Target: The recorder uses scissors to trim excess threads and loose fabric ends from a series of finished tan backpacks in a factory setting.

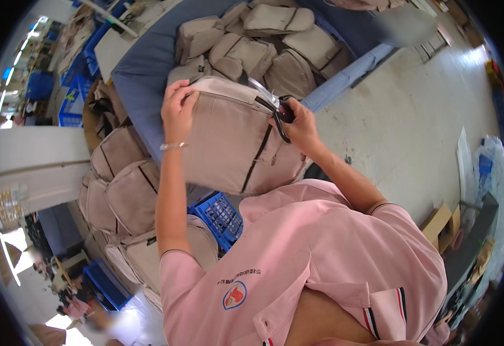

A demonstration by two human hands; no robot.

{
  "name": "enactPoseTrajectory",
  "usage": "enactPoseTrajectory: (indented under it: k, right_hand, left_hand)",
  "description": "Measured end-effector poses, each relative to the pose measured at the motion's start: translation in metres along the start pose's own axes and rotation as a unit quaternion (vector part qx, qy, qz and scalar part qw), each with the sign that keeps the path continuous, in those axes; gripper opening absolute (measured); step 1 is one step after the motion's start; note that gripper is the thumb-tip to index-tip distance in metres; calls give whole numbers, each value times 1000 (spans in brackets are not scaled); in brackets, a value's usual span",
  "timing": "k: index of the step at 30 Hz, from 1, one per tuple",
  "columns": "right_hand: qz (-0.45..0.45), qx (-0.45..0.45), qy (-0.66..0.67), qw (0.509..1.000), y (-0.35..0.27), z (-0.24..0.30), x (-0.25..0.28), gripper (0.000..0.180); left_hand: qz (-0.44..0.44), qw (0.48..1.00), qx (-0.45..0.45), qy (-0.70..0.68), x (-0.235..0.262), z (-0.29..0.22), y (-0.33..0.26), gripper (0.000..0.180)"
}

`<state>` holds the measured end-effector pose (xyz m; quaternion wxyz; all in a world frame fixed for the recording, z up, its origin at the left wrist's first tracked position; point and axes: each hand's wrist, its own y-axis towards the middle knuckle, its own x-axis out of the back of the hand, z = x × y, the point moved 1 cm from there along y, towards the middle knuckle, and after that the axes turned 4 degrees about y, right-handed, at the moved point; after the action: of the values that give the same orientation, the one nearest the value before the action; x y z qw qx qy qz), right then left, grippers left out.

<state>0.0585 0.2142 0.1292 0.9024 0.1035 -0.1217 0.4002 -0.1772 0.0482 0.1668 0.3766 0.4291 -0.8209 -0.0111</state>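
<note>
I hold a beige fabric backpack point(229, 138) with dark zips upright in front of me. My left hand point(177, 106) grips its top left corner. My right hand point(299, 124) is at the bag's top right corner and holds a pair of scissors point(272, 101) with black handles, the metal blades pointing up-left along the bag's top edge. The bag covers part of my lap; my pink shirt point(309, 259) fills the lower frame.
Several more beige bags point(263, 40) lie piled on a blue-covered table point(142, 75) ahead. Another stack of beige bags point(122, 190) stands at my left over a blue plastic crate point(220, 216). Grey floor point(413, 115) lies to the right, with cardboard and plastic bags at far right.
</note>
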Motion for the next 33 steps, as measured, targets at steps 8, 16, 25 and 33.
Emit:
enactPoseTrajectory:
  k: [8, 16, 25, 33]
  right_hand:
    - [58, -67, -136, 987, -10, -88, 37, 47]
    - [253, -28, -199, 946, -10, -111, 66, 64]
    - [254, 4, -202, 946, 9, -97, 42, 66]
    - [201, -14, -193, 960, -16, -117, 29, 54]
  left_hand:
    - [102, 983, -7, -151, -110, 55, 27, 13]
    - [152, 951, 94, -252, -104, 51, 26, 9]
    - [156, 947, 120, -252, -104, 54, 26, 9]
    - [175, 942, 121, -257, -108, 54, 27, 9]
